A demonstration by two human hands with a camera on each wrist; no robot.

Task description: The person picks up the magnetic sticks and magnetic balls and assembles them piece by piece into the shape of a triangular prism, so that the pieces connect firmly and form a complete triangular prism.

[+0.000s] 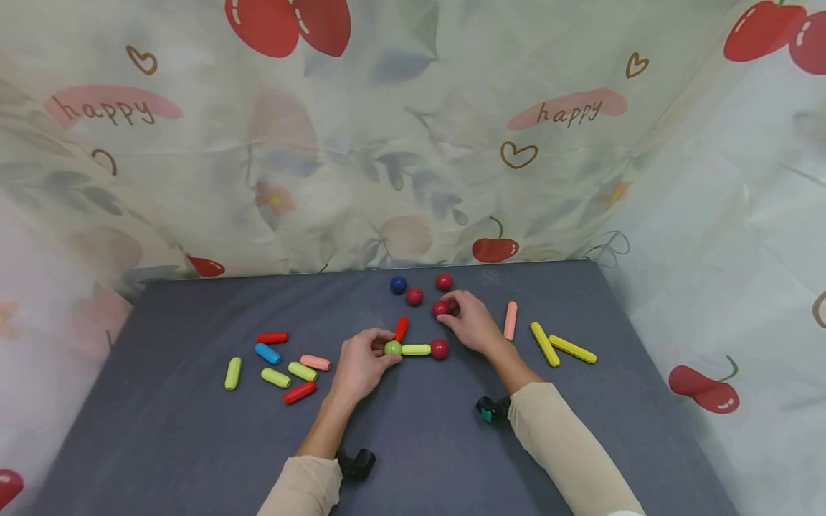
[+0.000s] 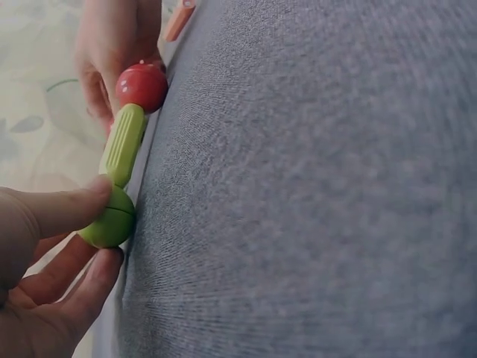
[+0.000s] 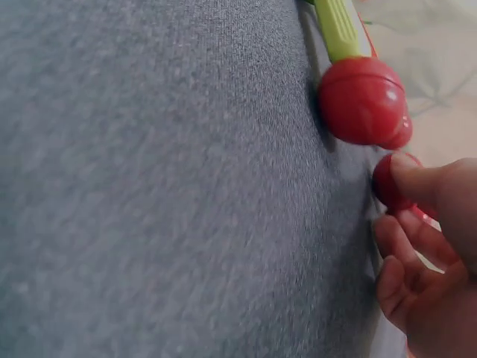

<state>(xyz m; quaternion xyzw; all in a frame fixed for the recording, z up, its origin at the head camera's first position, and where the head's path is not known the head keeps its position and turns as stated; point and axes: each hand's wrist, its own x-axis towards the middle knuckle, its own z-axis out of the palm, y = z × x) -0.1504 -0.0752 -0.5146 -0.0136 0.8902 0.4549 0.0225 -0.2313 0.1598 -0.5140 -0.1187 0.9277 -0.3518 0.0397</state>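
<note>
A green ball (image 1: 393,348) is pinched between the thumb and fingers of my left hand (image 1: 363,364). From that ball a light green rod (image 1: 416,350) runs right to a red ball (image 1: 439,349), and a red rod (image 1: 401,329) points up and away. My right hand (image 1: 474,322) pinches a separate red ball (image 1: 442,309) just beyond the joined pieces. In the right wrist view, the thumb lies over this held ball (image 3: 389,183). The left wrist view shows the green ball (image 2: 112,220) between thumb and fingertips, close to the cloth.
Behind the hands lie a blue ball (image 1: 398,285) and two more red balls (image 1: 414,296). Several short rods, among them a blue one (image 1: 267,353), are scattered at left. A pink rod (image 1: 510,320) and two yellow rods (image 1: 545,345) lie at right on the grey cloth (image 1: 419,444).
</note>
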